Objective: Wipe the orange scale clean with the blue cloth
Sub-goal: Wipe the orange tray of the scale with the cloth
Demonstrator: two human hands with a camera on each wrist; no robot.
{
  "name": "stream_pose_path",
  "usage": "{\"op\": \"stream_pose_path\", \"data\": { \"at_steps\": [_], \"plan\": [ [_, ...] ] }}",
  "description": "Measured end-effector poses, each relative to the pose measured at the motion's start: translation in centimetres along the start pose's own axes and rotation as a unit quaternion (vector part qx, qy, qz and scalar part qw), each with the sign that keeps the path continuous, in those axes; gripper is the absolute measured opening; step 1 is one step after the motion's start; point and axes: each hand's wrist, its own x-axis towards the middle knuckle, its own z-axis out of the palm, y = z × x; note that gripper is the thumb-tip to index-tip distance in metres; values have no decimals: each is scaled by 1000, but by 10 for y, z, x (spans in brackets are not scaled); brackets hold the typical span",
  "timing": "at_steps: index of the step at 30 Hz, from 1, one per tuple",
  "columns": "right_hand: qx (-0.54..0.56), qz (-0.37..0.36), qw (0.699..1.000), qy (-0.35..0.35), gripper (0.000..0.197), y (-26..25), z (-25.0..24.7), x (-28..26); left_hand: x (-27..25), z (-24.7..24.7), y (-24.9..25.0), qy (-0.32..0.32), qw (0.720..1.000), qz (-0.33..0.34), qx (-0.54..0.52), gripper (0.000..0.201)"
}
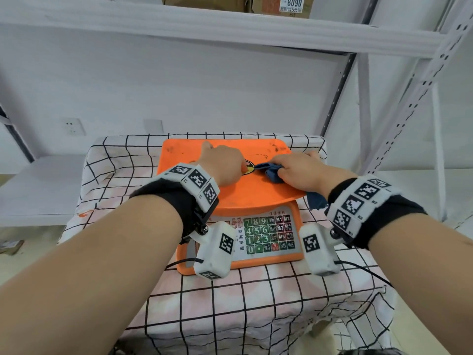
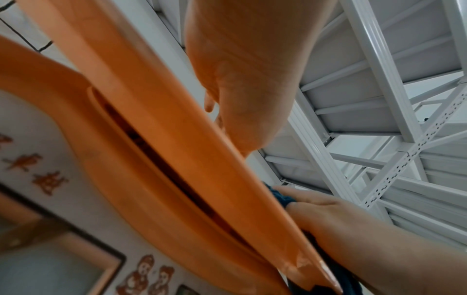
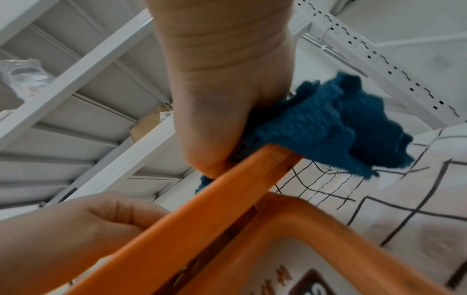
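The orange scale (image 1: 256, 196) stands on a checked tablecloth, its keypad (image 1: 268, 234) facing me. My left hand (image 1: 222, 162) lies palm down on the left half of the pan, pressing on it and holding nothing. My right hand (image 1: 297, 169) grips the bunched blue cloth (image 1: 271, 171) against the pan's right half. One end of the cloth hangs over the pan's front right edge. The right wrist view shows the right hand (image 3: 222, 89), the cloth (image 3: 328, 123) spilling past the pan rim (image 3: 202, 209), and the left hand (image 3: 76, 229). Dark smudges (image 1: 276, 148) mark the pan's far right corner.
The scale's table is draped in a white and pink checked tablecloth (image 1: 256, 303). A white metal shelf (image 1: 230, 29) with a cardboard box (image 1: 281, 6) runs overhead, and its perforated upright (image 1: 409, 98) stands at right. A lower white shelf (image 1: 38, 190) lies to the left.
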Motion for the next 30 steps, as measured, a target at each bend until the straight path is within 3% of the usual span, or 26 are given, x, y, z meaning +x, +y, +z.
{"op": "stream_pose_path", "data": {
  "at_steps": [5, 10, 14, 20, 30],
  "plan": [
    [-32, -12, 999, -4, 23, 9, -2, -26, 3, 3, -1, 7, 1000, 3, 3, 52],
    [-114, -9, 993, -15, 28, 10, -5, -40, 2, 0, -1, 9, 1000, 22, -8, 27],
    [-219, 32, 975, -28, 31, 4, -4, -29, 5, -2, 4, -22, 999, 33, 37, 41],
    [-204, 102, 971, -76, 39, 6, -5, 15, 14, -7, 8, -41, 997, 30, 51, 44],
    [-206, 46, 977, 13, 24, 12, -8, -21, 21, -10, 5, -18, 999, 33, -29, 25]
  ]
}}
